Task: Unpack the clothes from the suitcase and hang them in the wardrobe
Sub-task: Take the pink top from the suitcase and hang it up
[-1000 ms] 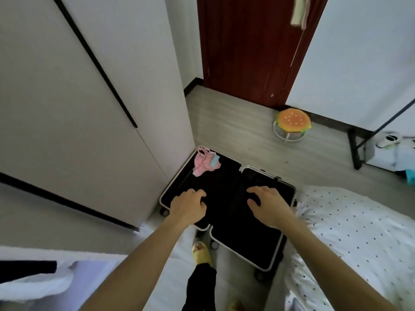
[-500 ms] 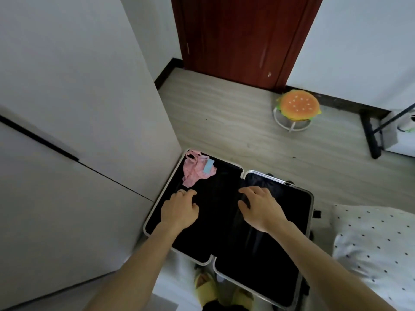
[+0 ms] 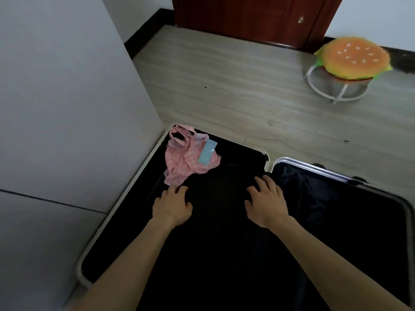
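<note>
An open black suitcase (image 3: 125, 198) with a pale metal rim lies flat on the floor, both halves showing. A pink checked garment (image 3: 182, 162) with a light blue tag lies crumpled in the far corner of the left half. The rest of the inside is dark; dark fabric shows faintly in the right half. My left hand (image 3: 171, 205) hovers low over the left half, fingers loosely bent, fingertips just short of the pink garment. My right hand (image 3: 266, 202) reaches over the middle near the hinge, fingers spread and holding nothing.
The white wardrobe (image 3: 67, 97) stands right against the suitcase's left side, its doors closed. A burger-shaped stool (image 3: 350, 61) on a white frame sits on the wooden floor at the far right. A dark red door (image 3: 247, 16) is behind.
The view has dropped closer to the suitcase, which now fills the lower frame. Both hands have moved further in, the left one nearer the pink garment.
</note>
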The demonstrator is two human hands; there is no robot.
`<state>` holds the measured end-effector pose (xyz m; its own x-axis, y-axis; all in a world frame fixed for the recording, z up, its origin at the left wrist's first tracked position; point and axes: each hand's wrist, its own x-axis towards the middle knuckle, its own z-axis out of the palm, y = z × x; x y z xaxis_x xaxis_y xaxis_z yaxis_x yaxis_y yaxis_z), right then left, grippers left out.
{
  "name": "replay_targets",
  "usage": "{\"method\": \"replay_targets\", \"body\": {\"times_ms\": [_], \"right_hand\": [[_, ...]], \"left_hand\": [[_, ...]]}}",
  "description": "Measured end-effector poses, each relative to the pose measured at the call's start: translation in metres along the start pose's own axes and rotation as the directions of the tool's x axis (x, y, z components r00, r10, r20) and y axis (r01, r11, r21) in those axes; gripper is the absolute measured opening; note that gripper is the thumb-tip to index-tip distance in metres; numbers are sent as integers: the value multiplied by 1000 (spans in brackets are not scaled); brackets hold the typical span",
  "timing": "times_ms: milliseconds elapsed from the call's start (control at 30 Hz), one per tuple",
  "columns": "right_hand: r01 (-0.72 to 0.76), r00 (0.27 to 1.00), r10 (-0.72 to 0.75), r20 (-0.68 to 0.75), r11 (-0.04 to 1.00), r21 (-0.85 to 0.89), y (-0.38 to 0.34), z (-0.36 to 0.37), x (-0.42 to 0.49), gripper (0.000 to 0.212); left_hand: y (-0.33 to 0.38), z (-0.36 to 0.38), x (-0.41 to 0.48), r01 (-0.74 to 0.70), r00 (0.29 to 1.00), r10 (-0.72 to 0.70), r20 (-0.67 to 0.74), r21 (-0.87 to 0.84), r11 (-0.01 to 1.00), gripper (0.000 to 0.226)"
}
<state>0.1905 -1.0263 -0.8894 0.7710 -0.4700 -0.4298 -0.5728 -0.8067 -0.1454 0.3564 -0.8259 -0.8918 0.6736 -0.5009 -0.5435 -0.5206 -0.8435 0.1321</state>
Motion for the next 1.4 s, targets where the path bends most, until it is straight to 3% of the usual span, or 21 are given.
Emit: {"method": "replay_targets", "body": {"times_ms": [133,300,500,667,767,900,1033,1133,1200,1267,1333,1400], "right_hand": [[-23,997,15,-70,993,-112,23,46,66,48],[-63,981,54,-186,997,-41,29,80,97,42],[-94,970,96,-224,995,17,27,82,101,38],[-120,974,117,-192,993,-5,26,81,99,39],[-142,974,138,-180,990,-9,28,79,100,39],[-139,978,133,-161,990,-28,21,75,95,38],[-162,975,154,-162,986,-39,24,75,94,37],[-157,977,148,-156,986,-49,22,73,93,39],[-155,976,146,-162,987,-43,20,74,94,39],[-158,972,148,-180,987,-39,20,76,95,38],[-150,973,140,-185,988,-40,20,76,95,38],[-156,969,148,-197,988,-23,18,78,97,38]], "left_hand": [[-3,47,74,-17,999,17,-49,3,1000,68],[3,67,142,-35,985,46,-166,70,997,83],[12,80,209,-67,991,70,-113,36,997,86],[-2,118,207,-99,976,62,-208,-172,980,47],[1,137,177,-166,955,126,-270,-131,977,27],[-10,142,122,-148,989,144,-36,-219,964,40],[-20,131,96,-180,966,170,193,33,983,29],[-24,101,97,-98,995,96,-26,-73,993,24],[-24,79,112,-74,976,28,-215,-208,975,38],[-15,65,133,-70,953,-16,-301,-273,959,65],[-4,57,156,-91,930,-50,-363,-361,928,73],[2,58,178,-127,950,-46,-309,-514,848,81]]}}
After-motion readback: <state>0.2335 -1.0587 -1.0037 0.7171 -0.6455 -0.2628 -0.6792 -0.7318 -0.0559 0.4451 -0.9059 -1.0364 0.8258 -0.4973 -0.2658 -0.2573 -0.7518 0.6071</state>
